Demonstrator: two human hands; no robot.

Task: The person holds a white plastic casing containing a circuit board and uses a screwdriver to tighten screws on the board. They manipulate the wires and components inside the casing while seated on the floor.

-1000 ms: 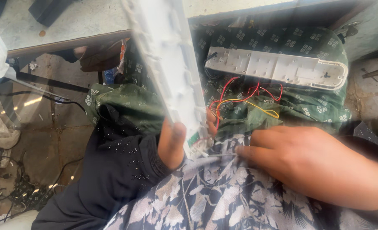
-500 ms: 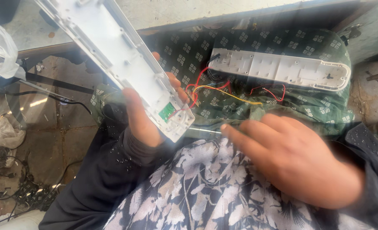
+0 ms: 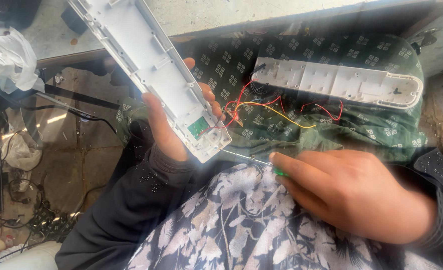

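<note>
Left hand: the left hand (image 3: 169, 132) is clenched around the lower end of a long white plastic housing (image 3: 146, 65), thumb on the near side, fingertips (image 3: 207, 95) showing past the far edge.
Housing: it slants up and away from the lap, open side facing the camera, with a small green circuit board (image 3: 198, 128) seated near its lower end.
Wires: red and yellow wires (image 3: 274, 107) run from the board across the green patterned cloth (image 3: 381, 127) to the second white housing half (image 3: 339, 82), which lies flat on that cloth, well apart from the held piece.
Right hand: the right hand (image 3: 354, 192) rests on the lap over a floral fabric (image 3: 231, 220), closed on a thin screwdriver (image 3: 249, 158); a bit of green handle shows at the fingertips.
Screwdriver tip: the metal shaft points at the housing's lower end, just beside it; whether it touches cannot be told.
Surroundings: black cables (image 3: 41, 95) and a white plastic bag (image 3: 9, 57) lie at the left.
</note>
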